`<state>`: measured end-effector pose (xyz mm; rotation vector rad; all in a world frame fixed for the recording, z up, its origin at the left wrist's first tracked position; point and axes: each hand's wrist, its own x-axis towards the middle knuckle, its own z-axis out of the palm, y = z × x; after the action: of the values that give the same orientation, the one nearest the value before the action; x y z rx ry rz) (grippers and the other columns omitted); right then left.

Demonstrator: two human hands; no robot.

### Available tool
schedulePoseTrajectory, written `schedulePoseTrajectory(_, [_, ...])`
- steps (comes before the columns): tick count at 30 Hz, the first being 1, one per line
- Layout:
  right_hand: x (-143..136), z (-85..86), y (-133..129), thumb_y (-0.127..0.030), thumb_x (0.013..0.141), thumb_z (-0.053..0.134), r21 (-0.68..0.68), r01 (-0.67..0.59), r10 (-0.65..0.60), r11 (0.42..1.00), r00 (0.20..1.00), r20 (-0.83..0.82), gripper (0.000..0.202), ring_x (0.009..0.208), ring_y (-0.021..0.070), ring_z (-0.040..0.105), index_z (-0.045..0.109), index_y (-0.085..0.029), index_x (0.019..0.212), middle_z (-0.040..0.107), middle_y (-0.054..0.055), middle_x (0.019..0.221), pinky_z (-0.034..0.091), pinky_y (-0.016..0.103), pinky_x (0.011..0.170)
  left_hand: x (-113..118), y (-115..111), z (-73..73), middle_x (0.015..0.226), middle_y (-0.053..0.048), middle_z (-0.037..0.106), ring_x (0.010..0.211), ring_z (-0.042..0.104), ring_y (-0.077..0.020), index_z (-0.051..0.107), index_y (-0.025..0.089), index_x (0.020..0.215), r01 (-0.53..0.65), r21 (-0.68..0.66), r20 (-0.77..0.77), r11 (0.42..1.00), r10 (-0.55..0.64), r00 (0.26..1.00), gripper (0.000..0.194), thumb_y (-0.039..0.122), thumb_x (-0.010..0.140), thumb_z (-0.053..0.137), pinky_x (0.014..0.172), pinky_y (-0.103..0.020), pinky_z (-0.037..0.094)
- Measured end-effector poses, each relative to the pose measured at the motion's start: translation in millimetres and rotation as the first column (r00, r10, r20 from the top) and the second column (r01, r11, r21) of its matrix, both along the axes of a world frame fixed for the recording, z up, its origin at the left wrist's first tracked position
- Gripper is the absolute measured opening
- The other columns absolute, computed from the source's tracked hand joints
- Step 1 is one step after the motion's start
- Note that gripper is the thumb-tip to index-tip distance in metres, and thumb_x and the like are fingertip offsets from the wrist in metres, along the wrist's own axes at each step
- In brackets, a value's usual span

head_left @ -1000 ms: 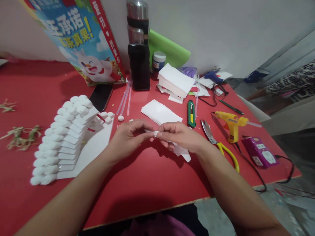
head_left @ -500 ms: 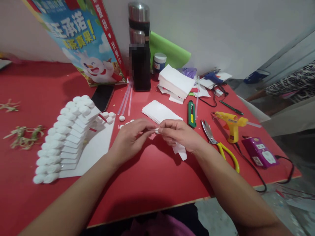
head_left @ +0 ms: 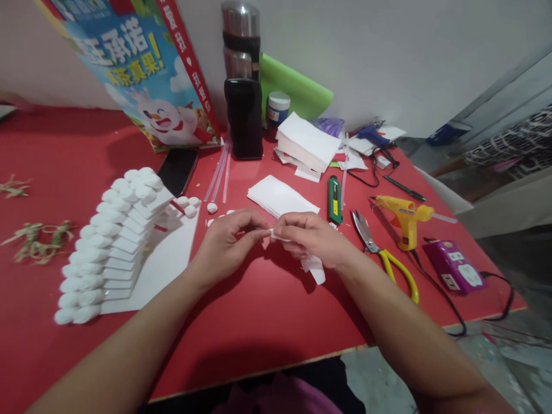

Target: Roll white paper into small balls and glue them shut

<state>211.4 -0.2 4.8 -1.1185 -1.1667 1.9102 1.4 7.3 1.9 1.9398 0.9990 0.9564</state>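
Between my two hands is a strip of thin white paper point(head_left: 315, 269); its loose end hangs below my right palm. My left hand point(head_left: 230, 244) pinches the strip's other end with thumb and fingertips. My right hand point(head_left: 308, 236) is closed around it close by, the fingertips of both hands almost touching. Most of the paper is hidden by the fingers. Just beyond my hands lies a stack of white paper sheets point(head_left: 282, 195). Small white paper balls point(head_left: 212, 208) sit by my left fingers. At the left stands a fan-shaped white model point(head_left: 125, 247) edged with rows of white rolled pieces.
To the right lie a green utility knife point(head_left: 334, 200), yellow-handled shears point(head_left: 388, 264), a yellow glue gun point(head_left: 405, 218) and a purple box point(head_left: 453, 267) with cables. Behind stand a dark phone point(head_left: 244, 118), a steel flask point(head_left: 240, 29) and a printed bag point(head_left: 150, 75). Another person's patterned sleeve point(head_left: 513, 141) shows at right.
Both hands have shifted very slightly, and the fingertips have changed their pinch on the white strip. The view has drifted a little; the things on the table stay in place.
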Motion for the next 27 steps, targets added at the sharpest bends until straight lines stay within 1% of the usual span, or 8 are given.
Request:
schedulePoseTrajectory(5, [-2,4.4,0,-0.028,0.081,0.073,-0.191,0.012,-0.034,0.981,0.993,-0.112,0.015,0.040,0.0046,0.023,0.061,-0.020,0.075,0.040,-0.010,0.047,0.020,0.018,0.038,-3,1,-10.9,0.099,-0.011,0.078,0.090,0.071,-0.0230,0.071,0.018,0.102,0.087,0.547,-0.181,0.832,0.016,0.983,0.020,0.010,0.099,0.053,0.079,-0.035,0.056])
schedulePoseTrajectory(11, [-5,7.8,0,-0.027,0.082,0.061,-0.328,-0.196,0.081,0.924,0.940,-0.332,0.014,0.037,0.0041,0.013,0.063,-0.017,0.073,0.029,-0.013,0.041,0.018,0.016,0.034,-10,1,-7.8,0.101,-0.011,0.079,0.089,0.071,-0.0247,0.072,0.021,0.111,0.189,0.796,-0.278,0.576,0.069,0.958,0.028,0.008,0.097,0.051,0.081,-0.040,0.056])
schedulePoseTrajectory(13, [-8,11.9,-2,-0.028,0.080,0.057,-0.364,-0.199,0.073,0.910,0.940,-0.332,0.015,0.037,0.0046,0.011,0.060,-0.018,0.069,0.026,-0.013,0.040,0.017,0.017,0.034,-10,-1,-5.2,0.102,-0.009,0.079,0.089,0.071,-0.0243,0.072,0.023,0.113,0.193,0.802,-0.259,0.565,0.037,0.965,0.028,0.008,0.097,0.054,0.081,-0.040,0.056])
schedulePoseTrajectory(17, [-15,34.7,-10,-0.027,0.079,0.060,-0.108,0.083,-0.081,0.991,0.996,0.025,0.013,0.039,0.0063,0.021,0.058,-0.021,0.069,0.034,-0.010,0.044,0.020,0.021,0.037,-5,-6,0.0,0.115,-0.010,0.077,0.104,0.072,-0.0245,0.069,0.023,0.121,-0.004,0.481,0.010,0.877,-0.001,1.000,0.031,0.010,0.094,0.062,0.091,-0.039,0.057])
schedulePoseTrajectory(19, [-19,46.8,-14,-0.025,0.079,0.063,0.249,0.133,-0.203,0.959,0.938,0.281,0.013,0.044,0.0074,0.030,0.060,-0.020,0.068,0.042,-0.008,0.049,0.023,0.022,0.042,-2,-8,3.2,0.119,-0.010,0.074,0.096,0.073,-0.0223,0.065,0.022,0.128,0.014,0.006,0.195,1.000,-0.015,0.981,0.037,0.015,0.092,0.066,0.082,-0.035,0.060])
schedulePoseTrajectory(22, [-26,50.5,-19,-0.021,0.082,0.061,0.629,0.008,-0.374,0.777,0.810,0.452,0.014,0.052,0.0085,0.039,0.062,-0.019,0.069,0.051,-0.005,0.057,0.028,0.024,0.051,0,-7,6.2,0.085,-0.005,0.072,0.067,0.068,-0.0178,0.069,0.019,0.106,0.197,-0.519,0.431,0.832,0.056,0.901,0.019,0.028,0.090,0.066,0.056,-0.027,0.051])
schedulePoseTrajectory(24, [-30,41.1,-19,-0.020,0.085,0.058,0.709,-0.048,-0.398,0.703,0.800,0.449,0.014,0.055,0.0088,0.043,0.062,-0.018,0.072,0.057,-0.004,0.062,0.031,0.024,0.054,-1,-4,5.8,0.073,-0.003,0.067,0.059,0.062,-0.0148,0.068,0.018,0.091,0.232,-0.626,0.473,0.745,0.125,0.872,0.016,0.034,0.089,0.067,0.050,-0.024,0.045])
schedulePoseTrajectory(27, [-30,19.1,-14,-0.024,0.088,0.058,0.725,-0.109,-0.355,0.680,0.816,0.456,0.016,0.053,0.0088,0.041,0.062,-0.019,0.075,0.053,-0.005,0.058,0.031,0.024,0.055,-3,0,3.0,0.070,0.001,0.065,0.055,0.056,-0.0105,0.066,0.019,0.086,0.135,-0.594,0.392,0.793,0.138,0.910,0.015,0.032,0.088,0.073,0.050,-0.021,0.042])
